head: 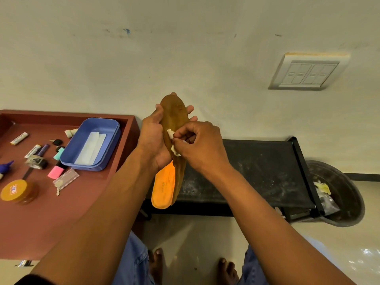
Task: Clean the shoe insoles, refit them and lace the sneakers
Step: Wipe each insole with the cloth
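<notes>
Insoles (173, 128), two stacked, held upright in mid-air beside red surface (41, 219). Left hand (153, 138) wraps their edge; right hand (197, 145) pinches white wipe (171, 133) against brown face. Likely light, thin, bendy: support along mid-length, press gently.

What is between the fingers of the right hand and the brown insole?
In the head view, a small white wipe lies there: the right hand pinches it against the brown insole, held by the left hand.
</notes>
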